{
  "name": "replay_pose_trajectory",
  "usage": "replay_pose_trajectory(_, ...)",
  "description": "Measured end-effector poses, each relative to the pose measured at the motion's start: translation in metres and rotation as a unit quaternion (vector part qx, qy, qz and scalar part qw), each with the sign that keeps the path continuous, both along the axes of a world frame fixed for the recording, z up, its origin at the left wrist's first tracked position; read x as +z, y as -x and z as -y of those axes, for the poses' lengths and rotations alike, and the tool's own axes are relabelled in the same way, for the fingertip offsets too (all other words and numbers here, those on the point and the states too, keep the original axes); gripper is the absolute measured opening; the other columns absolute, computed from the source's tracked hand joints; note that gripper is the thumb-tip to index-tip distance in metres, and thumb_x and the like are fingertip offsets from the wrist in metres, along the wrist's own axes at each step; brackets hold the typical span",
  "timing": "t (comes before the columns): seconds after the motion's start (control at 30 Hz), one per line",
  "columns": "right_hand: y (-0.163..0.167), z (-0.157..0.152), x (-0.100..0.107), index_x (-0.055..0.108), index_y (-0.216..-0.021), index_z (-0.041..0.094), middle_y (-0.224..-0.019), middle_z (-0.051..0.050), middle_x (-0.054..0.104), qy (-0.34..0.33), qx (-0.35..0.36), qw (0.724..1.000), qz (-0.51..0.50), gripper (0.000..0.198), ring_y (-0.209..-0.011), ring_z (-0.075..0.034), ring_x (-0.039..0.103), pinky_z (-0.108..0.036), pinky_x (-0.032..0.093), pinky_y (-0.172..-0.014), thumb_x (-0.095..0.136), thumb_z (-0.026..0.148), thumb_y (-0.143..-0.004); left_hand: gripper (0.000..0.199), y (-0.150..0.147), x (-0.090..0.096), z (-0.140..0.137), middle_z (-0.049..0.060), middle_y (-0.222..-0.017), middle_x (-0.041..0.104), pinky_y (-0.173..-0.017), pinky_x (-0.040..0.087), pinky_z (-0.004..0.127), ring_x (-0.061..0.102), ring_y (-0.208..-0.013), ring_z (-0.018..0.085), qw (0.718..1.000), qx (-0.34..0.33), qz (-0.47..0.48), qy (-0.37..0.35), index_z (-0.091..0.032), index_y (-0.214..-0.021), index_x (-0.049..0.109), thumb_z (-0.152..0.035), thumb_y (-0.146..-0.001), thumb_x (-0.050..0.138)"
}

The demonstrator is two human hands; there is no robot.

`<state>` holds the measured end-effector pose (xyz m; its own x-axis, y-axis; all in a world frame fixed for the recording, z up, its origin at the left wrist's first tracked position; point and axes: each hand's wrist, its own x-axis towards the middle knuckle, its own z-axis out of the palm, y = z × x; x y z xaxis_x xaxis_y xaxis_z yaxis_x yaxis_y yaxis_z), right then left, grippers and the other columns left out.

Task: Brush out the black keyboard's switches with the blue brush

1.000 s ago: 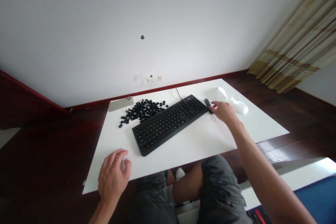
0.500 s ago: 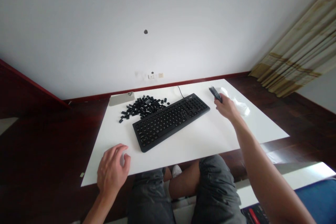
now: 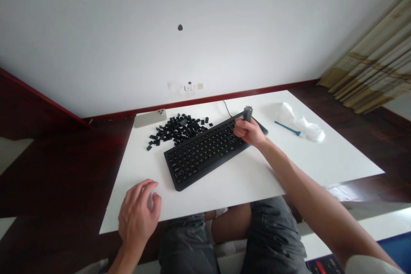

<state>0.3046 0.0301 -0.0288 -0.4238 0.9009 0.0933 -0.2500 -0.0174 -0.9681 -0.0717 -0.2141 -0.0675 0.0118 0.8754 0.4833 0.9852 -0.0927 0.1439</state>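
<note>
A black keyboard (image 3: 205, 154) lies slanted across the white table, its keycaps off and the key sockets showing. Over its right end, my right hand (image 3: 250, 130) is closed around a dark grey tool (image 3: 248, 113). That tool's upper end sticks up above my fist; its lower part is hidden, so I cannot tell its kind. Behind the keyboard's left half, loose black keycaps (image 3: 180, 127) are spread in a heap. My left hand (image 3: 138, 212) rests at the table's near left corner, fingers loosely curved, thumb apart, holding nothing.
A phone (image 3: 150, 118) lies at the back left of the table. On the right are a thin blue tool (image 3: 287, 128) and a crumpled white plastic bag (image 3: 302, 122). The keyboard's cable (image 3: 227, 108) runs off the back edge, towards the wall.
My right hand has moved left with the dark grey tool, from beside the white bag to over the keyboard's right end. The blue tool has come into sight. My left hand stays put.
</note>
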Motion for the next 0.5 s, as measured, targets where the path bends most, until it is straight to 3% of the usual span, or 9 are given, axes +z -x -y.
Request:
replay_pose_trajectory(0.23, -0.0053, 0.0003, -0.0039, 0.029, -0.055, 0.027, -0.05, 0.007, 0.021, 0.009, -0.01, 1.0, 0.0, 0.061, -0.047, -0.012, 0.018, -0.033, 0.016, -0.051, 0.077, 0.054, -0.083, 0.028, 0.0027, -0.0019, 0.0007, 0.008, -0.125, 0.074, -0.1, 0.051, 0.044, 0.068, -0.111, 0.03, 1.0, 0.002, 0.004, 0.011, -0.023, -0.121, 0.071, -0.018, -0.097, 0.059)
replay_pose_trajectory(0.3, -0.0071, -0.002, -0.0032, 0.038, -0.057, 0.026, -0.051, 0.006, 0.024, -0.001, 0.006, 1.0, -0.006, 0.058, -0.049, -0.012, 0.022, -0.033, 0.019, -0.053, 0.078, 0.06, -0.083, 0.027, 0.0028, -0.0018, 0.0002, 0.008, -0.124, 0.075, -0.099, 0.051, 0.043, 0.068, -0.11, 0.029, 1.0, -0.002, 0.002, 0.005, -0.023, -0.12, 0.072, -0.018, -0.096, 0.059)
replay_pose_trajectory(0.4, -0.0097, -0.0039, -0.0027, 0.06, -0.075, 0.024, -0.052, 0.006, 0.028, -0.014, 0.019, 0.999, -0.023, 0.059, -0.05, -0.014, 0.025, -0.033, 0.023, -0.053, 0.064, 0.082, -0.089, 0.026, 0.0021, -0.001, -0.0003, 0.007, -0.123, 0.075, -0.097, 0.052, 0.041, 0.068, -0.108, 0.029, 1.0, -0.002, -0.001, -0.003, -0.023, -0.118, 0.073, -0.017, -0.096, 0.06)
replay_pose_trajectory(0.5, -0.01, -0.003, -0.0004, 0.068, -0.099, 0.023, -0.057, 0.007, 0.033, 0.001, -0.015, 0.999, -0.03, 0.057, -0.05, -0.013, 0.025, -0.031, 0.023, -0.052, 0.063, 0.079, -0.093, 0.025, 0.0014, 0.0004, -0.0005, 0.006, -0.122, 0.076, -0.095, 0.052, 0.041, 0.068, -0.107, 0.029, 1.0, 0.0, -0.003, -0.004, -0.023, -0.117, 0.073, -0.016, -0.096, 0.06)
